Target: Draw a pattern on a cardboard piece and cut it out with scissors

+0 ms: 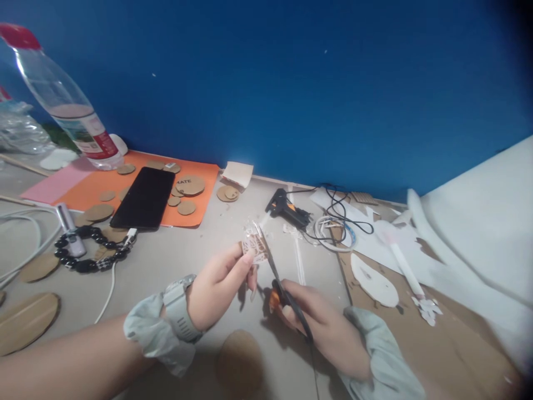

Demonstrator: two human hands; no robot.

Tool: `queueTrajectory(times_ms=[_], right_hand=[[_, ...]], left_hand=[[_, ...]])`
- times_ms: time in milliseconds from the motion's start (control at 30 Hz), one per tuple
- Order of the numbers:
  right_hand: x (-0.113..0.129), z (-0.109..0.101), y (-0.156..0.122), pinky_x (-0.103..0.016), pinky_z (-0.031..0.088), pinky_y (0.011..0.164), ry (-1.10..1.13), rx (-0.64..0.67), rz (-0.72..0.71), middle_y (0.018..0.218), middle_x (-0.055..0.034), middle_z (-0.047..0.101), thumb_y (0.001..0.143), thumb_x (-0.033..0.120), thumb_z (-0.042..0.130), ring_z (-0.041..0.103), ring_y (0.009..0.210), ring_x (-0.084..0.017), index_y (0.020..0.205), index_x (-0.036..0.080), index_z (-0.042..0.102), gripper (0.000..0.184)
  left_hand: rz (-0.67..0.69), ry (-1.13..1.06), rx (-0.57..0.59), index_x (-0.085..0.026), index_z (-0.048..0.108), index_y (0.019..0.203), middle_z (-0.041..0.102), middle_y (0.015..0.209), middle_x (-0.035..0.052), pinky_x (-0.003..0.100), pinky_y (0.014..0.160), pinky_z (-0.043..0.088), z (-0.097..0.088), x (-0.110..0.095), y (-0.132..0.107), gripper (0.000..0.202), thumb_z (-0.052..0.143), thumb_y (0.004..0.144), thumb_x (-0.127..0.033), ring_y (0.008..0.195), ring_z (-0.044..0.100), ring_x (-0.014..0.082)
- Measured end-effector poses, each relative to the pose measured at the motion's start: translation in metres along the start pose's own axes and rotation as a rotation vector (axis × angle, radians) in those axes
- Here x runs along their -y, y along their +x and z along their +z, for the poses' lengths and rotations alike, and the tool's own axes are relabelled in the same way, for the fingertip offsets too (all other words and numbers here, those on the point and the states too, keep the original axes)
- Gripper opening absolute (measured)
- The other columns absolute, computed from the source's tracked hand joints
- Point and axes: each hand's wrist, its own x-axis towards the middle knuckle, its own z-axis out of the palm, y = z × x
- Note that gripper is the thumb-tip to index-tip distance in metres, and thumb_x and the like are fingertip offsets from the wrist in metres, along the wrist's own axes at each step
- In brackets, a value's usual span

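Note:
My left hand [225,283], with a pale watch and a scrunchie at its wrist, pinches a small brown-and-white patterned piece [255,248] with a clear, shiny edge. My right hand [318,325] is closed around scissors [277,275] with dark handles and some orange inside the grip. Their blades point up and away, against the right edge of the patterned piece. Whether the blades are parted is hard to make out. Beyond both hands a black glue gun [287,208] lies on the grey table [200,250].
To the left are a phone [144,199], a bead bracelet [89,265], a bottle [79,116] and orange paper [200,189] under cardboard discs [190,185]. One cardboard disc [240,364] lies near me. Cables [333,222], paper scraps and a cardboard sheet [449,339] are at right. A blue wall [266,94] stands behind.

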Motion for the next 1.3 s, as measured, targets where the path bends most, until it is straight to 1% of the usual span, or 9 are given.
queueTrajectory(times_ms=[67, 167, 400, 500, 633, 867, 1300], right_hand=[[-0.0014, 0.0007, -0.0002, -0.024, 0.038, 0.063, 0.011, 0.008, -0.002, 0.073, 0.001, 0.047, 0.091, 0.049, 0.043, 0.045, 0.067, -0.015, 0.083, 0.017, 0.051, 0.034], [-0.0029, 0.0013, 0.0, -0.024, 0.037, 0.063, 0.01, 0.005, -0.002, 0.073, 0.001, 0.046, 0.092, 0.048, 0.043, 0.044, 0.068, -0.015, 0.082, 0.017, 0.05, 0.033], [-0.002, 0.0011, 0.0015, -0.022, 0.034, 0.059, 0.027, 0.009, 0.002, 0.068, 0.0042, 0.041, 0.093, 0.041, 0.045, 0.039, 0.063, -0.012, 0.076, 0.019, 0.044, 0.027], [-0.0028, 0.0014, 0.0011, -0.022, 0.034, 0.06, 0.018, 0.01, 0.007, 0.069, 0.004, 0.041, 0.093, 0.043, 0.044, 0.039, 0.064, -0.012, 0.077, 0.019, 0.044, 0.028], [-0.0036, 0.0017, 0.0008, -0.023, 0.032, 0.059, -0.001, 0.006, 0.01, 0.069, 0.004, 0.04, 0.093, 0.046, 0.043, 0.038, 0.063, -0.013, 0.076, 0.019, 0.044, 0.031], [-0.002, 0.0, 0.0015, -0.023, 0.032, 0.058, -0.026, 0.007, 0.017, 0.066, 0.0046, 0.039, 0.093, 0.043, 0.044, 0.038, 0.062, -0.013, 0.073, 0.02, 0.042, 0.031], [-0.0031, -0.0006, -0.0001, -0.023, 0.034, 0.061, -0.097, -0.006, 0.034, 0.07, 0.0031, 0.043, 0.093, 0.042, 0.043, 0.042, 0.066, -0.014, 0.075, 0.02, 0.044, 0.028]], left_hand=[[-0.005, 0.002, -0.001, -0.018, 0.048, 0.068, 0.054, 0.059, -0.0035, 0.025, 0.063, 0.042, 0.0003, 0.0003, -0.0001, 0.035, 0.034, 0.098, -0.028, 0.056, 0.051, 0.0101], [0.005, 0.014, 0.0, -0.017, 0.049, 0.068, 0.054, 0.059, -0.0035, 0.025, 0.063, 0.042, 0.0005, 0.0019, -0.0007, 0.035, 0.034, 0.097, -0.028, 0.057, 0.051, 0.0099], [0.015, 0.012, -0.004, -0.018, 0.049, 0.067, 0.052, 0.06, -0.0038, 0.024, 0.062, 0.042, 0.0003, 0.0047, -0.0011, 0.037, 0.033, 0.098, -0.029, 0.056, 0.05, 0.0097], [0.013, 0.024, -0.004, -0.018, 0.049, 0.067, 0.052, 0.06, -0.0036, 0.025, 0.063, 0.042, 0.0007, 0.0049, -0.0002, 0.036, 0.034, 0.098, -0.029, 0.057, 0.051, 0.0099], [0.006, 0.002, -0.014, -0.018, 0.048, 0.067, 0.052, 0.059, -0.0036, 0.025, 0.059, 0.042, 0.001, 0.0048, 0.0, 0.036, 0.034, 0.098, -0.03, 0.054, 0.05, 0.0099], [0.023, 0.027, -0.026, -0.017, 0.049, 0.067, 0.053, 0.06, -0.0032, 0.025, 0.064, 0.042, 0.0004, 0.0039, -0.0015, 0.036, 0.034, 0.098, -0.028, 0.058, 0.051, 0.0103], [0.038, 0.059, -0.033, -0.018, 0.048, 0.066, 0.051, 0.059, -0.0034, 0.025, 0.063, 0.041, -0.0007, 0.0037, -0.0004, 0.037, 0.033, 0.098, -0.03, 0.057, 0.049, 0.0104]])
